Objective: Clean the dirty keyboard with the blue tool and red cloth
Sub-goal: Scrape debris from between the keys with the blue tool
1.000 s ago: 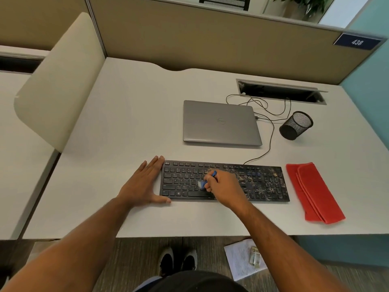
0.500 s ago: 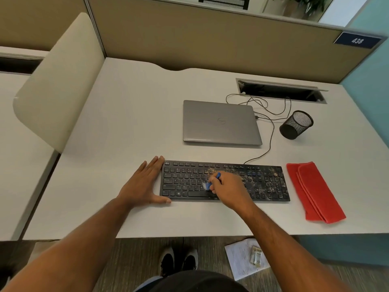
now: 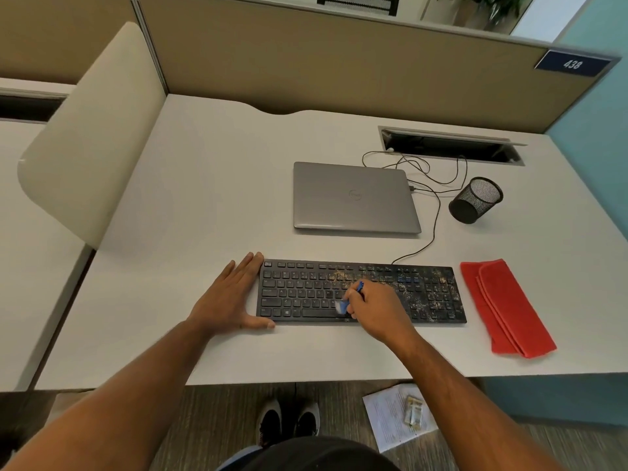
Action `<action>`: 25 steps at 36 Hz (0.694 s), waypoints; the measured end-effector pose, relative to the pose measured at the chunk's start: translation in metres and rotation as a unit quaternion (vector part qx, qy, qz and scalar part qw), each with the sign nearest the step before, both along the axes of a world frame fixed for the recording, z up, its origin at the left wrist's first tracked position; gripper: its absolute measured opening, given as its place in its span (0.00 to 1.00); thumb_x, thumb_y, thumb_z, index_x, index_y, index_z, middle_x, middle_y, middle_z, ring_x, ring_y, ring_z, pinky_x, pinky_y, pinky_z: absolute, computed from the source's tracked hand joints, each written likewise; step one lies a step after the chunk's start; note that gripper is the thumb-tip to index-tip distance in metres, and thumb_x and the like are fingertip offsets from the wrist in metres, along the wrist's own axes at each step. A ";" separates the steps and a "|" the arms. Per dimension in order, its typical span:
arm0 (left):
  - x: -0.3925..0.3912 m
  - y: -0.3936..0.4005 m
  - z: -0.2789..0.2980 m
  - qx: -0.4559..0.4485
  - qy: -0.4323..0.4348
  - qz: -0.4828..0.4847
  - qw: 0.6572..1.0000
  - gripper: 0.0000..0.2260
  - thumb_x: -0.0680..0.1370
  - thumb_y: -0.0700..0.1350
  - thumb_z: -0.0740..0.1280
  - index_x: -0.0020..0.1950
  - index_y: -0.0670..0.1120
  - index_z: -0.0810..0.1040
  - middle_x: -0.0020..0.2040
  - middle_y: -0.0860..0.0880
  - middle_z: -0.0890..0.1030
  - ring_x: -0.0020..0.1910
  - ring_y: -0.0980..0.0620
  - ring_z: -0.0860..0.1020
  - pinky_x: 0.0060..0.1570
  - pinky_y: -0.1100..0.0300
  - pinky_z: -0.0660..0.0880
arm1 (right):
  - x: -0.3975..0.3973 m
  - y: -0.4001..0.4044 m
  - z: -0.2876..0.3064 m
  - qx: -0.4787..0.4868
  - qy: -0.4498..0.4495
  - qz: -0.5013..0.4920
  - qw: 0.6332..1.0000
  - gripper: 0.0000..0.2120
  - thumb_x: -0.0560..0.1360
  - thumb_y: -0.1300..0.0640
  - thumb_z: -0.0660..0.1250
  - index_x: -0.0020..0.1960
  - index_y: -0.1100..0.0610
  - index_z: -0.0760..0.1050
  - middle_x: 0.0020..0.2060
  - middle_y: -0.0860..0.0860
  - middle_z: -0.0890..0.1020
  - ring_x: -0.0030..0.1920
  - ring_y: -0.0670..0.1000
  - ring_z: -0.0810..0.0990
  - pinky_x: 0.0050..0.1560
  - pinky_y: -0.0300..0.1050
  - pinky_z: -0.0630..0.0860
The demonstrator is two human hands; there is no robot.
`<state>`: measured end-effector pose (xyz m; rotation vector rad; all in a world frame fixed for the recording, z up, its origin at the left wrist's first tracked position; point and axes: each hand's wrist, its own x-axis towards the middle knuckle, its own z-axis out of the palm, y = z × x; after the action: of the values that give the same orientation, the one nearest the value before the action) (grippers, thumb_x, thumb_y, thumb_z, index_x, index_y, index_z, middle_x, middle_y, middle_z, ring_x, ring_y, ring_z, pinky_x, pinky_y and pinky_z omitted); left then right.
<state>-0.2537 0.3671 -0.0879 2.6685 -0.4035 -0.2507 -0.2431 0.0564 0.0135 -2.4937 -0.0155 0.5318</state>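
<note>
Keyboard [image 3: 360, 291]: flat, black, grit-speckled rectangle

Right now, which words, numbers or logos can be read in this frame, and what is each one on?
"438": white digits on the blue plate atop the partition.
Round logo on the laptop lid: too blurred to read.
Keyboard key legends: too small to read reliably.
Paper on the floor: printed text, too small to read.

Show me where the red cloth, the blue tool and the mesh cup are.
red cloth [image 3: 506, 311], head view, middle of the folded fabric
blue tool [image 3: 359, 286], head view, handle end above the fingers
mesh cup [image 3: 475, 199], head view, outer wall
</note>
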 end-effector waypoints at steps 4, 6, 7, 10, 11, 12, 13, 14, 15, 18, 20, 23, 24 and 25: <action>0.001 0.001 -0.001 -0.001 0.000 0.000 1.000 0.63 0.66 0.82 0.65 0.84 0.49 0.36 0.84 0.53 0.41 0.82 0.60 0.37 0.81 0.55 0.37 | -0.001 -0.001 0.003 0.031 -0.022 -0.029 0.999 0.13 0.83 0.52 0.59 0.44 0.50 0.79 0.38 0.47 0.84 0.42 0.51 0.83 0.47 0.53 0.81; 0.001 0.001 -0.001 -0.002 0.000 0.001 1.000 0.63 0.66 0.81 0.65 0.84 0.49 0.36 0.84 0.53 0.42 0.82 0.60 0.37 0.81 0.55 0.37 | -0.001 -0.002 0.001 0.027 -0.024 -0.026 0.999 0.13 0.83 0.51 0.59 0.46 0.51 0.79 0.38 0.48 0.84 0.42 0.51 0.83 0.48 0.54 0.81; 0.001 0.001 -0.001 -0.002 0.001 0.000 1.000 0.63 0.67 0.81 0.65 0.84 0.49 0.36 0.84 0.53 0.42 0.82 0.60 0.37 0.81 0.56 0.37 | -0.002 -0.002 0.000 0.014 -0.015 -0.014 1.000 0.13 0.83 0.51 0.59 0.45 0.52 0.79 0.38 0.48 0.83 0.41 0.51 0.83 0.48 0.55 0.81; 0.001 0.001 -0.002 0.001 -0.001 0.000 1.000 0.63 0.67 0.81 0.65 0.84 0.49 0.36 0.84 0.53 0.41 0.81 0.60 0.36 0.81 0.56 0.36 | -0.003 -0.002 -0.001 -0.010 -0.009 0.002 1.000 0.14 0.83 0.51 0.58 0.43 0.54 0.78 0.37 0.49 0.82 0.39 0.52 0.81 0.45 0.56 0.80; 0.001 0.001 -0.002 0.003 -0.001 -0.001 1.000 0.63 0.67 0.81 0.65 0.84 0.49 0.35 0.84 0.53 0.41 0.81 0.60 0.36 0.81 0.56 0.36 | -0.003 -0.001 0.000 0.005 -0.015 -0.002 1.000 0.14 0.83 0.51 0.58 0.44 0.54 0.79 0.37 0.49 0.83 0.40 0.51 0.81 0.45 0.54 0.80; 0.001 0.001 -0.001 0.003 -0.001 -0.001 1.000 0.63 0.67 0.81 0.65 0.84 0.49 0.35 0.84 0.53 0.41 0.81 0.60 0.36 0.81 0.56 0.36 | -0.003 0.000 0.001 0.025 -0.019 -0.007 0.999 0.13 0.83 0.51 0.59 0.46 0.53 0.80 0.38 0.49 0.83 0.41 0.51 0.82 0.45 0.52 0.80; 0.001 0.001 -0.002 0.002 -0.002 -0.001 1.000 0.63 0.67 0.81 0.65 0.84 0.49 0.36 0.84 0.53 0.41 0.81 0.60 0.36 0.81 0.56 0.36 | -0.004 0.002 0.001 0.041 -0.022 -0.008 0.999 0.13 0.83 0.51 0.59 0.48 0.53 0.80 0.40 0.48 0.83 0.42 0.50 0.82 0.46 0.50 0.79; 0.001 0.001 -0.001 0.001 -0.002 0.000 1.000 0.63 0.66 0.81 0.65 0.84 0.49 0.36 0.84 0.53 0.41 0.81 0.60 0.36 0.81 0.55 0.37 | -0.004 0.004 0.002 0.046 -0.025 -0.004 0.999 0.12 0.83 0.51 0.60 0.49 0.52 0.81 0.41 0.48 0.84 0.43 0.49 0.82 0.47 0.48 0.78; 0.000 0.001 -0.001 0.000 -0.002 -0.001 1.000 0.63 0.66 0.81 0.65 0.84 0.49 0.36 0.84 0.53 0.42 0.82 0.60 0.36 0.81 0.55 0.37 | -0.005 0.005 0.000 0.041 -0.029 0.004 0.999 0.12 0.83 0.51 0.60 0.50 0.51 0.81 0.41 0.47 0.83 0.43 0.48 0.81 0.46 0.47 0.78; 0.000 0.001 -0.001 -0.002 -0.003 -0.001 1.000 0.62 0.66 0.81 0.65 0.84 0.49 0.36 0.84 0.53 0.42 0.82 0.60 0.37 0.81 0.55 0.38 | -0.007 0.008 -0.005 0.024 -0.008 0.013 1.000 0.13 0.83 0.52 0.59 0.46 0.50 0.80 0.40 0.45 0.83 0.42 0.47 0.82 0.46 0.49 0.80; 0.001 0.001 -0.001 -0.001 -0.004 -0.003 1.000 0.62 0.66 0.82 0.65 0.84 0.50 0.36 0.85 0.53 0.42 0.82 0.60 0.37 0.81 0.55 0.38 | -0.005 0.008 -0.006 0.028 0.007 0.010 1.000 0.14 0.83 0.52 0.59 0.45 0.50 0.80 0.39 0.45 0.84 0.42 0.48 0.83 0.48 0.52 0.81; 0.001 0.001 -0.002 -0.001 -0.005 -0.003 1.000 0.62 0.66 0.82 0.64 0.84 0.50 0.36 0.85 0.53 0.43 0.82 0.59 0.37 0.81 0.55 0.37 | -0.003 0.007 -0.003 0.049 -0.001 -0.008 0.999 0.13 0.83 0.52 0.59 0.46 0.52 0.81 0.39 0.47 0.84 0.43 0.50 0.83 0.50 0.54 0.81; 0.001 0.001 -0.002 -0.001 -0.005 -0.002 1.000 0.62 0.66 0.82 0.64 0.84 0.50 0.36 0.85 0.53 0.42 0.82 0.59 0.37 0.81 0.55 0.37 | -0.003 0.005 -0.003 0.053 -0.003 -0.010 0.999 0.13 0.83 0.52 0.60 0.47 0.52 0.81 0.40 0.47 0.84 0.43 0.49 0.83 0.51 0.54 0.81; 0.001 0.001 -0.002 -0.001 -0.004 -0.002 1.000 0.63 0.66 0.82 0.64 0.84 0.50 0.36 0.85 0.53 0.43 0.82 0.59 0.37 0.81 0.55 0.37 | -0.003 0.004 -0.003 0.053 0.001 -0.006 0.999 0.13 0.83 0.53 0.60 0.48 0.52 0.81 0.40 0.47 0.84 0.44 0.49 0.83 0.52 0.53 0.80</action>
<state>-0.2527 0.3682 -0.0901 2.6674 -0.4117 -0.2398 -0.2465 0.0602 0.0100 -2.3886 -0.0268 0.5151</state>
